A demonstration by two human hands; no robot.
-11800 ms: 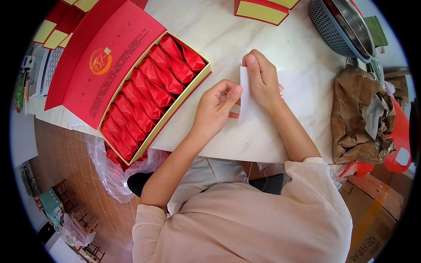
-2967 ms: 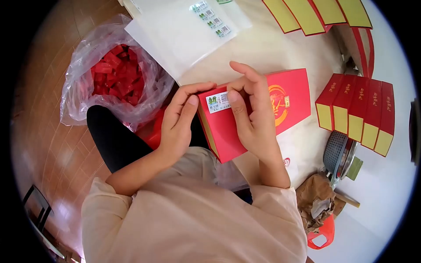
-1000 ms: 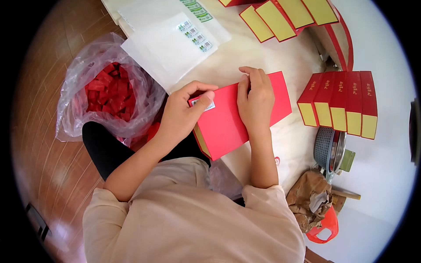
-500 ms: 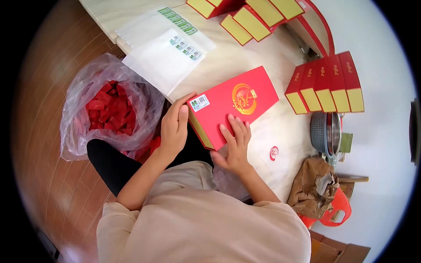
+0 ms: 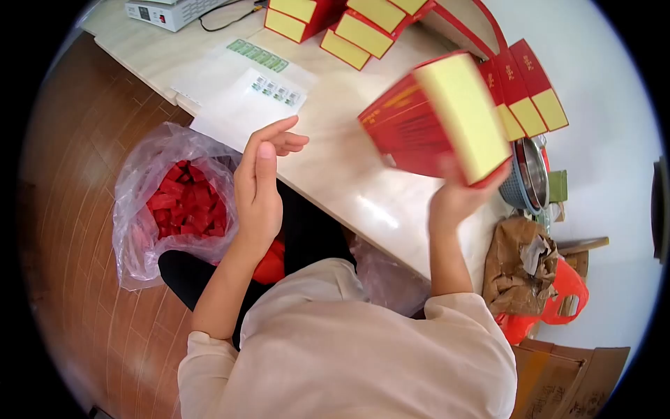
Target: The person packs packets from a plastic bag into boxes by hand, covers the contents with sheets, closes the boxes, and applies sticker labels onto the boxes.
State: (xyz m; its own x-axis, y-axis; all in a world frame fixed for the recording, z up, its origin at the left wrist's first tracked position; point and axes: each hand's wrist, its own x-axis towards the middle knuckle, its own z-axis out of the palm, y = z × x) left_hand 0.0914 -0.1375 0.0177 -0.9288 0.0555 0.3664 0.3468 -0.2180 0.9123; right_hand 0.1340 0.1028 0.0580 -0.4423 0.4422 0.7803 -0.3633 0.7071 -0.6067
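Note:
A red box with yellow sides (image 5: 412, 133) is raised and tilted above the right part of the table, blurred by motion. Gripping its lower corner is my right hand (image 5: 457, 199), with some fingers hidden behind the box. My left hand (image 5: 262, 174) hovers at the table's near edge, holding nothing, its thumb apart from the fingers. Just beyond it lie white sticker sheets (image 5: 241, 112), printed with small green-and-white labels. Similar red boxes (image 5: 534, 77) stand in a row at the right, partly covered by the raised one.
More red-and-yellow boxes (image 5: 359, 35) are stacked at the back. A clear bag of red pieces (image 5: 188, 199) sits on the floor at left. Metal and grey baskets (image 5: 530, 174), a brown paper bag (image 5: 520, 269) and a cardboard box (image 5: 569, 377) are at right. A white device (image 5: 171, 12) stands far left.
The box has gone from lying before me, under both hands, to being lifted and turned at the right in my right hand. My left hand has let go of it.

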